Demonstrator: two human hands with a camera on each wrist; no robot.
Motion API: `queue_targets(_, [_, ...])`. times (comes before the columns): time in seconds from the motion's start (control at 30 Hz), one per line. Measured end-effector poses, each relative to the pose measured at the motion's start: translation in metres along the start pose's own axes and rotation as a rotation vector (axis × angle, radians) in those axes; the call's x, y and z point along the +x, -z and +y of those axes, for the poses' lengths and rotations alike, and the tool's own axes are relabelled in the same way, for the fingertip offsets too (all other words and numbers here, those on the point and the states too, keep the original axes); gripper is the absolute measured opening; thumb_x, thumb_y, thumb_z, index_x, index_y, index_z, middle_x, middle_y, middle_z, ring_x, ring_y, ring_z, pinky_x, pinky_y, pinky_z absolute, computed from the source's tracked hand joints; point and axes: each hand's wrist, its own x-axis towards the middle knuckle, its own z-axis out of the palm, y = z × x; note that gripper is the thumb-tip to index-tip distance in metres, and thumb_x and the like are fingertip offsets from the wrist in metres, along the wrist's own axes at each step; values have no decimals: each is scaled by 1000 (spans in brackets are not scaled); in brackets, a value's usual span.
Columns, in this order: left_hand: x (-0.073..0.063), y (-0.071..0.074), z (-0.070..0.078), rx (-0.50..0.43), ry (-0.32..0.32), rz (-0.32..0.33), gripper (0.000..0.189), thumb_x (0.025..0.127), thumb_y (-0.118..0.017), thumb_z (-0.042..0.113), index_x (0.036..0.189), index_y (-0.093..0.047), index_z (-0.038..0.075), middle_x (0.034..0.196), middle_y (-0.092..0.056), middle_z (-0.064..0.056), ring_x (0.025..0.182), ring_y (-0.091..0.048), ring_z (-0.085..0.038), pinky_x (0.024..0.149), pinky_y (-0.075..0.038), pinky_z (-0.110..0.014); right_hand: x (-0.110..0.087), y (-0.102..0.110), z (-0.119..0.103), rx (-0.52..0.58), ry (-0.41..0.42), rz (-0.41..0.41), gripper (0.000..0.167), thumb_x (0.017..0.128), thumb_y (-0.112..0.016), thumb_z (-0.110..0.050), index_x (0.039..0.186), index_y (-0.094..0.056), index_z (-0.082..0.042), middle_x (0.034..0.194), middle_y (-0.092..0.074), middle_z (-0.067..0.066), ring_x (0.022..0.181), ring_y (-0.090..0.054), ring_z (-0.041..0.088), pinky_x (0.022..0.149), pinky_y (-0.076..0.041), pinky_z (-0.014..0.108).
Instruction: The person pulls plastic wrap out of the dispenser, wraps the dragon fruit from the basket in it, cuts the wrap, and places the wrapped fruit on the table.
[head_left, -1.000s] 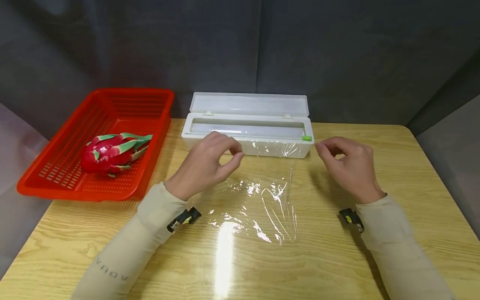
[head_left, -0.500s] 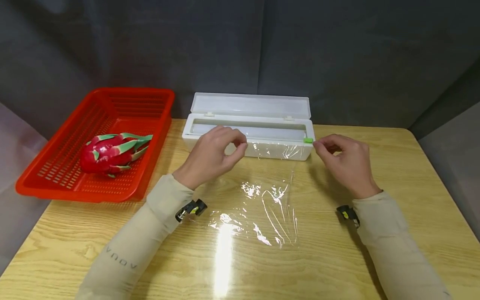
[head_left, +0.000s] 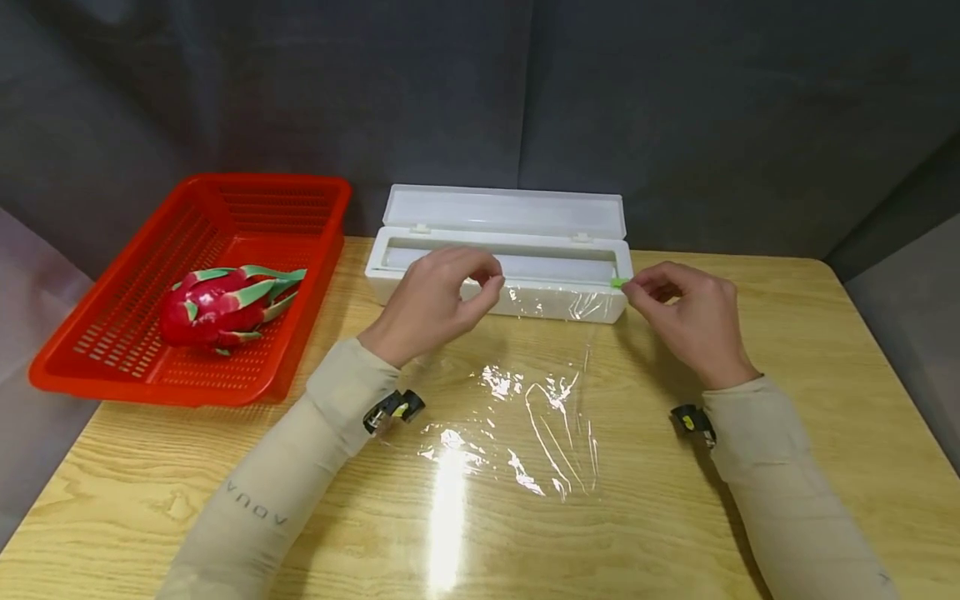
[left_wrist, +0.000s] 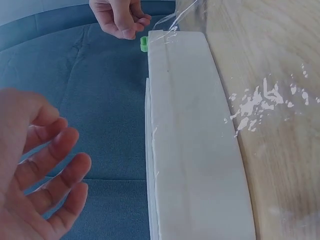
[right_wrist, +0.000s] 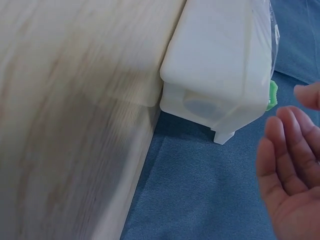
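A white cling film dispenser (head_left: 450, 287) stands at the back of the table with its lid (head_left: 506, 210) raised. Clear cling film (head_left: 517, 417) runs from it over its front and lies wrinkled on the wood. My left hand (head_left: 442, 296) hovers over the dispenser's front left half, fingers loosely bent and holding nothing; the left wrist view shows them apart from the box. Beside the dispenser's right end is my right hand (head_left: 690, 317), close to the green slide cutter (head_left: 618, 282). In the right wrist view a gap shows between thumb and fingers (right_wrist: 287, 150), near the cutter.
At the left stands a red plastic basket (head_left: 300, 350) with a dragon fruit (head_left: 217, 308) lying in it. A dark cloth (head_left: 675, 125) hangs behind the table (head_left: 675, 533). Light glares off the wood in front.
My right hand has moved left and slightly up, closer to the green slide cutter. My left hand has shifted right and a little up along the dispenser.
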Motion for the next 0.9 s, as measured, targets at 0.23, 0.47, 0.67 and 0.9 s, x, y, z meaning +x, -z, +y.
queue_targets(0.23, [8, -2, 0, 13, 7, -4, 13, 98, -62, 15, 94, -73, 13, 92, -78, 0, 89, -70, -16, 80, -56, -32, 5, -6, 4, 11, -16, -34, 35, 82, -88, -28, 107, -77, -6, 93, -73, 15, 78, -65, 17, 69, -38, 4])
queue_targets(0.47, [15, -3, 3, 23, -10, -15, 13, 98, -62, 15, 94, -74, 11, 91, -78, -1, 88, -71, -19, 78, -56, -32, 6, -8, 7, 8, -38, -115, 48, 80, -90, -31, 116, -72, -4, 105, -67, 15, 88, -67, 29, 72, -38, 7])
queue_targets(0.67, [20, -5, 6, 16, -21, -33, 12, 98, -62, 14, 95, -74, 11, 91, -78, -1, 88, -71, -20, 79, -57, -32, 5, -9, 12, -18, -14, -130, 44, 81, -89, -27, 115, -72, -3, 106, -63, 16, 85, -64, 28, 72, -39, 14])
queue_targets(0.9, [25, -9, 9, 21, -36, -54, 12, 98, -62, 15, 96, -73, 11, 91, -77, -1, 87, -70, -16, 79, -57, -30, 6, -9, 16, -25, 31, -127, 37, 83, -87, -26, 111, -74, -6, 95, -66, 14, 81, -64, 25, 71, -40, 17])
